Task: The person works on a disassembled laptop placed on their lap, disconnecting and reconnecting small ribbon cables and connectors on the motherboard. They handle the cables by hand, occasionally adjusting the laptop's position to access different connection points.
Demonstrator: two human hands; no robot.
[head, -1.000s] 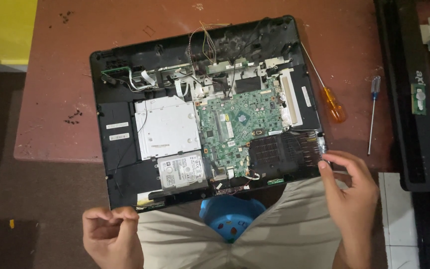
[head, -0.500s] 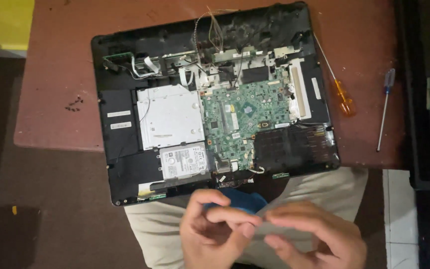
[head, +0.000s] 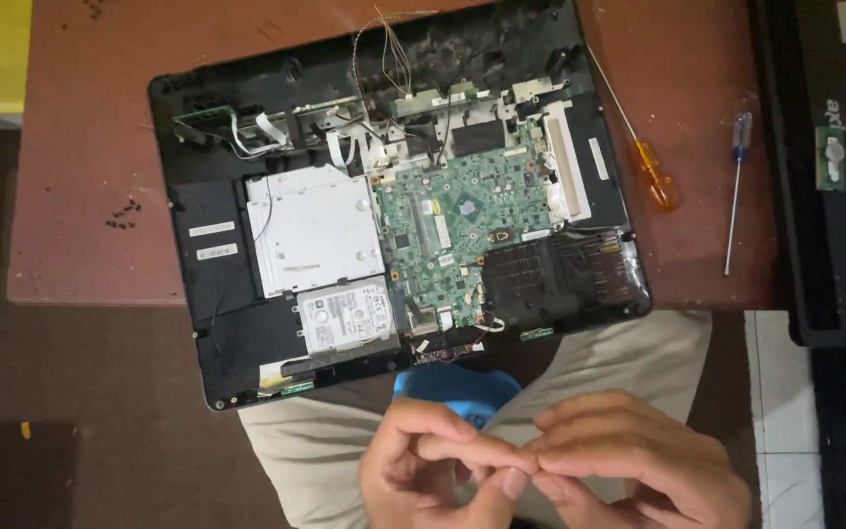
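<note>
Hands meet fingertip to fingertip over the lap, below the near edge of the tabletop (head: 80, 196). Left hand (head: 433, 465) and right hand (head: 638, 460) are curled with fingers pinched together; whatever small item they may pinch is too small to make out. Opened laptop base (head: 227, 323) lies on the tabletop, overhanging its near edge, exposing a green circuit board (head: 462, 225), a silver optical drive (head: 310, 230) and a hard drive (head: 345, 315). Orange-handled screwdriver (head: 656, 174) and blue-handled screwdriver (head: 736, 167) lie toward the right edge. Blue object (head: 457, 387) shows between the knees.
</note>
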